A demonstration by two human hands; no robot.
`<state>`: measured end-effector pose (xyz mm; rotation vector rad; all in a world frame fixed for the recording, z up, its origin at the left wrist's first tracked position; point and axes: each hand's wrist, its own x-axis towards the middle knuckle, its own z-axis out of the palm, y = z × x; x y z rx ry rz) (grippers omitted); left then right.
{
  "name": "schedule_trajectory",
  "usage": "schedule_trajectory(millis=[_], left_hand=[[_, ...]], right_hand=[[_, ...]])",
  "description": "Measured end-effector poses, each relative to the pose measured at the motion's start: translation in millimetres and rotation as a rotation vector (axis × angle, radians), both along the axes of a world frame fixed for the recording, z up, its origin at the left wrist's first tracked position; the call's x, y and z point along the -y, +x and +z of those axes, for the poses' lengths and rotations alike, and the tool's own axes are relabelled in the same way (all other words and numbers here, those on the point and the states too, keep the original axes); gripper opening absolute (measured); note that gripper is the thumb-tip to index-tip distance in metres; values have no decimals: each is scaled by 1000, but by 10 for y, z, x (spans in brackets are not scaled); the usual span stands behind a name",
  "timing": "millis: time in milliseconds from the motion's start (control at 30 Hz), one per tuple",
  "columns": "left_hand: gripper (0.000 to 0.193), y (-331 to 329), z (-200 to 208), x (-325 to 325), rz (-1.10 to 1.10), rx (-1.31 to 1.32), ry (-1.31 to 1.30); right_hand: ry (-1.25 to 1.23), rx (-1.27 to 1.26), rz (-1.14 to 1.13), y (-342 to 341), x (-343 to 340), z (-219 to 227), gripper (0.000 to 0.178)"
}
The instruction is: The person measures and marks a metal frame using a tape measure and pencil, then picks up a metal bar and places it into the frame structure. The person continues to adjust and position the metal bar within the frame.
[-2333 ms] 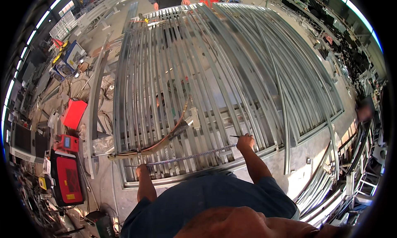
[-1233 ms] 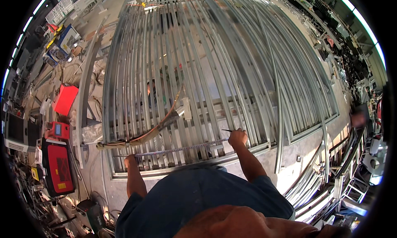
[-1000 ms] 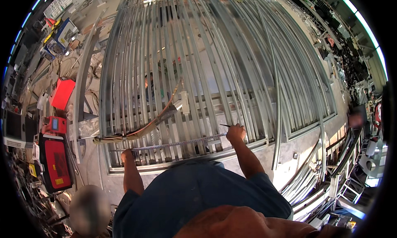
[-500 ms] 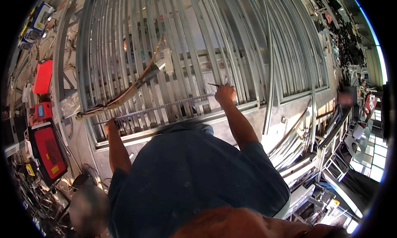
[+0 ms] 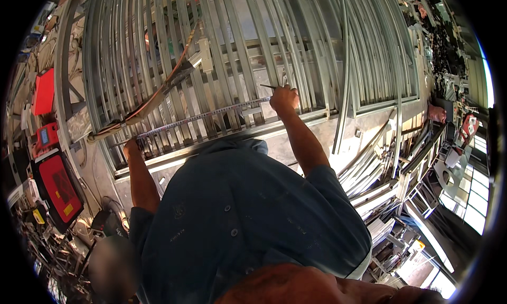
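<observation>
A tape measure (image 5: 203,114) stretches across a frame of parallel metal bars (image 5: 232,66). At its left end my left hand (image 5: 130,147) is closed on the tape, by the frame's lower left corner; its fingertips are partly hidden. Further right, my right hand (image 5: 285,99) is closed at the other end of the tape. From the same hand a thin dark pencil-like stick (image 5: 268,86) points left, above the tape. Across the bars lies a cable in a dark sleeve with an orange hose (image 5: 168,87), running up to a pale block (image 5: 205,55).
Stacked metal frames (image 5: 377,56) stand to the right. A red and black machine (image 5: 57,187), a red device (image 5: 46,138) and a red panel (image 5: 43,92) are at the left. Loose metal strips (image 5: 364,164) lie at the lower right.
The whole scene has shifted slightly up and to the left in the view. Both hands keep their places along the tape, which stays stretched over the bars.
</observation>
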<state>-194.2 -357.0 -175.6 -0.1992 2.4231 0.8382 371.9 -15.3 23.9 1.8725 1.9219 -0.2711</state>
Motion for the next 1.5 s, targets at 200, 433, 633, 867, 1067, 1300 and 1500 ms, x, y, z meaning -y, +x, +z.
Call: schedule_trajectory(millis=[200, 433, 633, 867, 1067, 1300, 1500], left_hand=[[29, -93, -173, 102, -191, -97, 15], [30, -31, -6, 5, -102, -41, -42], [33, -5, 132, -24, -14, 0, -51], [38, 30, 180, -107, 66, 66, -46], [41, -10, 134, 90, 168, 99, -33], [28, 535, 846, -398, 337, 136, 103], [25, 544, 1162, -150, 338, 254, 596]], right_hand=[[17, 3, 30, 20, 5, -74, 24], [4, -8, 4, 8, 10, -24, 24], [14, -19, 6, 20, 29, -39, 24], [47, -25, -2, 111, 45, -86, 24], [0, -106, -15, 148, 0, -57, 31], [-38, -191, -45, 381, 2, -104, 35], [-145, -424, 138, 711, -59, 18, 34]])
